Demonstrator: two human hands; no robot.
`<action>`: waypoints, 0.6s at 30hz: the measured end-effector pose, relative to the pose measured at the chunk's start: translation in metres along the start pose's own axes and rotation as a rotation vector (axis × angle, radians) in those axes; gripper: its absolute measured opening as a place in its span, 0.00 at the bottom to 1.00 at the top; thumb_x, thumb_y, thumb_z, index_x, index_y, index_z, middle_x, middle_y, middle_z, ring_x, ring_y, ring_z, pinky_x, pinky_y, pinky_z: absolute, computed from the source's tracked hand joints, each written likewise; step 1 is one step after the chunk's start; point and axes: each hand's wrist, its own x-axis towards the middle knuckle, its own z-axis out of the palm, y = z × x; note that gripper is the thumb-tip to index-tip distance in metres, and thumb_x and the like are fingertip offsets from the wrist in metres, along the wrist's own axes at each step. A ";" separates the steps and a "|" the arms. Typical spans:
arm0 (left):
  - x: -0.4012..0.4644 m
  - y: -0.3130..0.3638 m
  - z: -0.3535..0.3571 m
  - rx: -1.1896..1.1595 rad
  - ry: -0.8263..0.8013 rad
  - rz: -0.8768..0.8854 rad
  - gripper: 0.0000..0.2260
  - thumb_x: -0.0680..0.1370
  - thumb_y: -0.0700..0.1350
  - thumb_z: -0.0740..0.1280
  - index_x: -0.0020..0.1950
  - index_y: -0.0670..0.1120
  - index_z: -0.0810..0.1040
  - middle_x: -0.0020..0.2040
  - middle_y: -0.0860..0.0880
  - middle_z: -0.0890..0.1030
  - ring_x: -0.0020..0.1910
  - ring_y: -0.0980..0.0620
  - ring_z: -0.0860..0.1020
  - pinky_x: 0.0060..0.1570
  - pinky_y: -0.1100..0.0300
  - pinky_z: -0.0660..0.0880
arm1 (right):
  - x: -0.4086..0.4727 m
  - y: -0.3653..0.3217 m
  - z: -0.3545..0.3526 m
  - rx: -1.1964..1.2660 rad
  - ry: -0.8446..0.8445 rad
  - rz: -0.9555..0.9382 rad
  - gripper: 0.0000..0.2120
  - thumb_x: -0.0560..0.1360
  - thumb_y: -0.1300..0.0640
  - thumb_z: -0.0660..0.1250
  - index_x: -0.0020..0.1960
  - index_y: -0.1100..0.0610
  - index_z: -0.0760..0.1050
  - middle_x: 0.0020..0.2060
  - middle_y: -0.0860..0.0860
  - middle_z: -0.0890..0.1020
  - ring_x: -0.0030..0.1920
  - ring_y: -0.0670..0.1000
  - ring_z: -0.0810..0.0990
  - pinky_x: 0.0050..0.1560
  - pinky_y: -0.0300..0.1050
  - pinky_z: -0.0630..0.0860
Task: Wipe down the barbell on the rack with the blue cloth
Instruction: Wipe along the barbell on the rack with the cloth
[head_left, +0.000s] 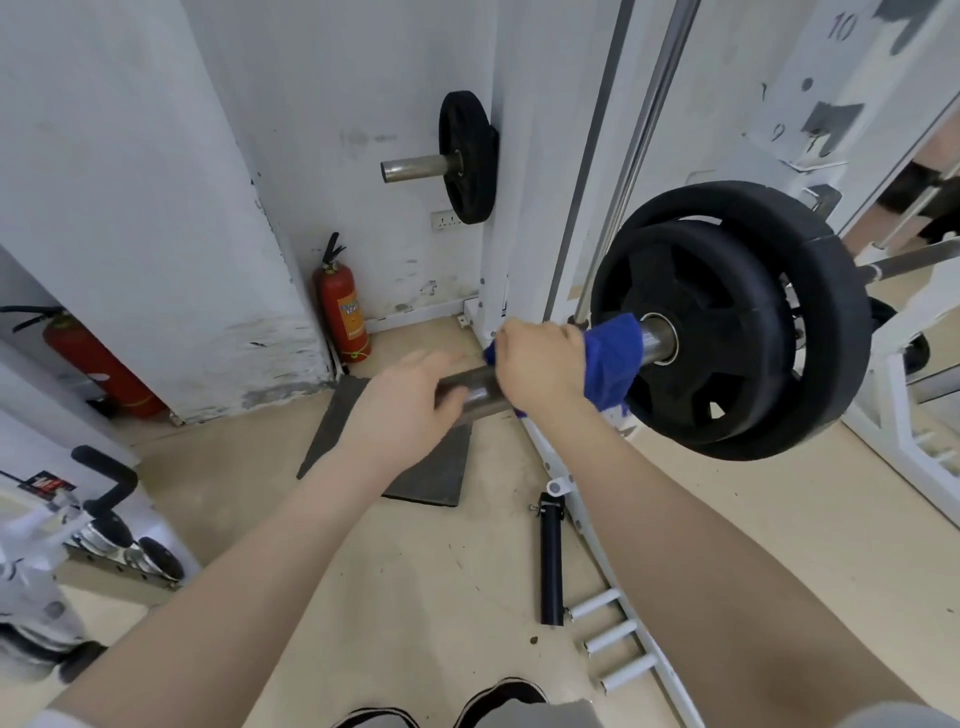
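The barbell's steel sleeve points toward me from two black weight plates loaded on the bar; the shaft runs off to the right behind them. A blue cloth is wrapped over the sleeve close to the plates. My right hand is closed around the cloth and the sleeve under it. Cupped over the bare end of the sleeve, my left hand has its fingers curled round the metal.
The white rack's upright and floor frame with storage pegs stand close by. A black tube and a dark mat lie on the floor. Two red fire extinguishers stand by the wall. A plate hangs on a peg above.
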 end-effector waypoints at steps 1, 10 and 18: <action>-0.001 -0.007 -0.006 -0.071 0.051 -0.019 0.16 0.76 0.43 0.63 0.64 0.47 0.73 0.58 0.45 0.78 0.55 0.45 0.76 0.56 0.51 0.73 | -0.005 -0.017 0.000 0.024 -0.017 -0.076 0.06 0.77 0.56 0.55 0.44 0.55 0.69 0.38 0.53 0.78 0.44 0.57 0.75 0.51 0.50 0.64; -0.026 -0.081 -0.052 -0.159 0.129 -0.154 0.12 0.77 0.38 0.61 0.60 0.43 0.76 0.58 0.46 0.78 0.49 0.56 0.72 0.52 0.63 0.67 | -0.003 -0.063 0.001 0.008 -0.150 -0.040 0.07 0.79 0.60 0.54 0.47 0.55 0.70 0.39 0.52 0.79 0.41 0.57 0.75 0.52 0.49 0.66; -0.050 -0.124 -0.068 -0.205 0.102 -0.192 0.13 0.78 0.37 0.60 0.60 0.43 0.76 0.58 0.46 0.77 0.51 0.52 0.74 0.53 0.61 0.68 | -0.009 -0.138 0.005 -0.109 -0.356 -0.253 0.07 0.76 0.64 0.57 0.43 0.58 0.73 0.37 0.52 0.76 0.46 0.57 0.77 0.43 0.47 0.63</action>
